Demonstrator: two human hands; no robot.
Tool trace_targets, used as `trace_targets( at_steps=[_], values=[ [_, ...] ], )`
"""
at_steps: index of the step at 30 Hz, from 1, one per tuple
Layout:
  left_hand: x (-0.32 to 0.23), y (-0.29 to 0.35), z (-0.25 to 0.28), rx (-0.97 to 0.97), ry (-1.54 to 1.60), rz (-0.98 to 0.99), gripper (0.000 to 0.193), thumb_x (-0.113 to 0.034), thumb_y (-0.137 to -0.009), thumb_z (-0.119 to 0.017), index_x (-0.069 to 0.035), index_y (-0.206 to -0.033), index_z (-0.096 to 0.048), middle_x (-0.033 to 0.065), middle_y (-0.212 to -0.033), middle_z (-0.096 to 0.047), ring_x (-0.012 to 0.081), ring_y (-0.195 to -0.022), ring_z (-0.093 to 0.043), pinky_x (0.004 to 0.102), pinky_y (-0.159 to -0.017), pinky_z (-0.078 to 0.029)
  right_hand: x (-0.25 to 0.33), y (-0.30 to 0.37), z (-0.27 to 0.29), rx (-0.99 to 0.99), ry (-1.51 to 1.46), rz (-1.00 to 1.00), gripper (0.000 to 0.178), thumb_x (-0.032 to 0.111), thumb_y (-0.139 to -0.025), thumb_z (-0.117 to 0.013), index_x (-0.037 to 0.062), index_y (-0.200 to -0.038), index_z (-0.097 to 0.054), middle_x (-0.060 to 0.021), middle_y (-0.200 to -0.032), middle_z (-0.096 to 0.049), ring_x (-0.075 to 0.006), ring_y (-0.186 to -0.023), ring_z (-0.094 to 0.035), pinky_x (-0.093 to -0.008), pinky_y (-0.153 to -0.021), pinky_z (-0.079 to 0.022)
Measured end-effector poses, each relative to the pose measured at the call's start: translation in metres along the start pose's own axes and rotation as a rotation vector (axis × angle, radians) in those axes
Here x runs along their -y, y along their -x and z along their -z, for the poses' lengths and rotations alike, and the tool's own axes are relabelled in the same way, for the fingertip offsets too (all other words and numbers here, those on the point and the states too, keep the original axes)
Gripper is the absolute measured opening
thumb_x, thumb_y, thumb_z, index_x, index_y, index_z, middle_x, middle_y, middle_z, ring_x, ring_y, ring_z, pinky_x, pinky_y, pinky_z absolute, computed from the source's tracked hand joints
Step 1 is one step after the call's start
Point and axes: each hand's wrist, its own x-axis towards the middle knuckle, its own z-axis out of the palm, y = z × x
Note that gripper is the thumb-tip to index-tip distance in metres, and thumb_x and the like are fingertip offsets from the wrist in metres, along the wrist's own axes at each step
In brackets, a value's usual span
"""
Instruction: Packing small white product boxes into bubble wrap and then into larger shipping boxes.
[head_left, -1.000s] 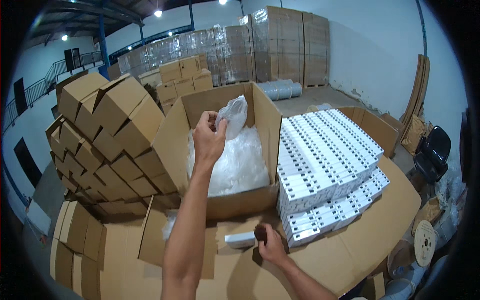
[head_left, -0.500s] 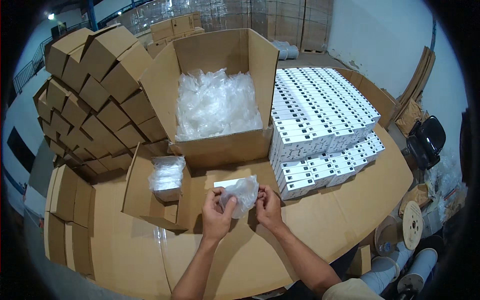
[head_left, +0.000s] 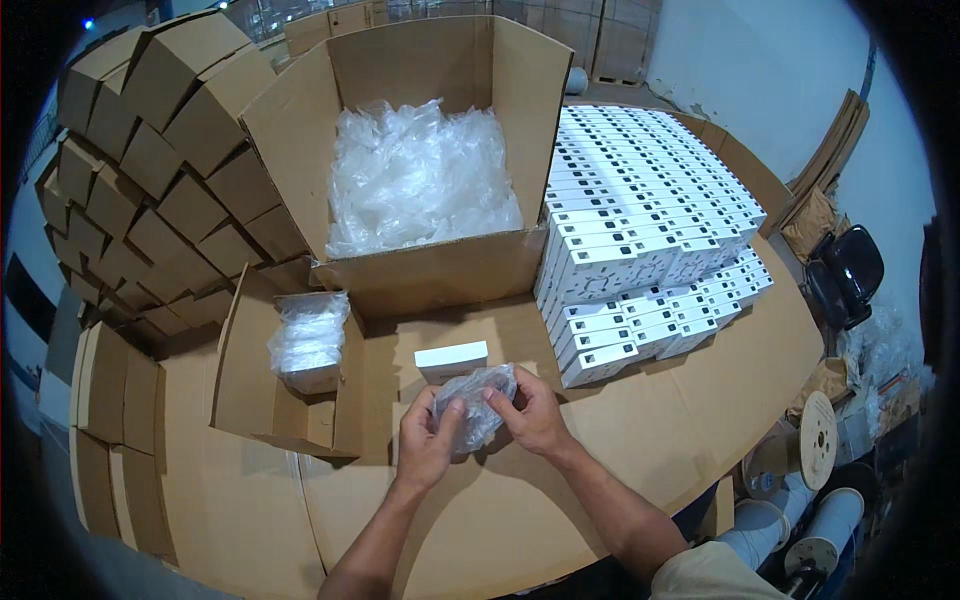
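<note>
Both hands have drawn nearer the body, left hand [head_left: 428, 440] and right hand [head_left: 535, 412] each in a closed grip on a clear plastic bag [head_left: 474, 402] just above the worktop [head_left: 560, 500]; the thin film, seemingly bunched, could tear or slip.

You see a clear bag [head_left: 478, 403], a white box [head_left: 451, 359], brown cartons [head_left: 150, 170], white stacked boxes [head_left: 640, 230] with dark marks.
</note>
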Motion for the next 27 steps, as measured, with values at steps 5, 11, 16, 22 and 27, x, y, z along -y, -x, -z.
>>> trace_targets(
  at_steps=[5,11,16,22,27],
  values=[
    [0.010,-0.003,0.005,-0.136,0.053,-0.040,0.021,-0.020,-0.108,-0.053,-0.001,-0.107,-0.061,0.0017,-0.096,-0.064,0.0067,-0.087,-0.056,0.0245,-0.078,-0.049,0.006,-0.001,0.012,0.145,0.091,-0.173,0.016,0.017,-0.103,-0.063,0.0006,-0.105,-0.064,0.0020,-0.087,-0.061,-0.0056,-0.081,-0.055,-0.0253,-0.072,-0.048],
    [0.000,-0.002,-0.005,-0.292,0.071,-0.096,0.024,-0.022,-0.110,-0.048,-0.003,-0.097,-0.055,0.0001,-0.090,-0.059,0.0065,-0.083,-0.050,0.0251,-0.076,-0.046,0.029,0.001,0.010,0.169,-0.058,-0.136,0.023,0.021,-0.104,-0.061,-0.0007,-0.102,-0.068,0.0038,-0.086,-0.063,-0.0038,-0.077,-0.050,-0.0245,-0.068,-0.044],
    [0.001,-0.003,-0.002,-0.355,0.034,-0.171,0.026,-0.025,-0.110,-0.049,-0.004,-0.094,-0.052,-0.0015,-0.085,-0.053,0.0058,-0.080,-0.047,0.0241,-0.072,-0.043,0.030,0.001,0.005,0.073,-0.191,-0.201,0.028,0.024,-0.106,-0.059,0.0022,-0.092,-0.069,0.0060,-0.084,-0.061,-0.0030,-0.076,-0.049,-0.0231,-0.066,-0.042],
    [-0.003,0.001,-0.004,-0.367,-0.033,-0.201,0.027,-0.028,-0.109,-0.051,-0.005,-0.095,-0.050,-0.0025,-0.083,-0.049,0.0060,-0.078,-0.042,0.0239,-0.071,-0.041,0.015,0.000,0.008,-0.168,-0.364,-0.170,0.024,0.024,-0.107,-0.056,0.0059,-0.095,-0.065,0.0042,-0.083,-0.060,-0.0042,-0.079,-0.055,-0.0216,-0.072,-0.045],
    [0.000,-0.004,-0.002,-0.413,-0.039,-0.298,0.024,-0.025,-0.109,-0.048,-0.006,-0.095,-0.050,-0.0042,-0.080,-0.046,0.0055,-0.076,-0.039,0.0242,-0.068,-0.037,0.039,-0.002,-0.001,-0.163,-0.446,-0.172,0.022,0.023,-0.108,-0.054,0.0039,-0.101,-0.063,0.0017,-0.087,-0.062,-0.0048,-0.084,-0.056,-0.0224,-0.074,-0.046]
  ],
)
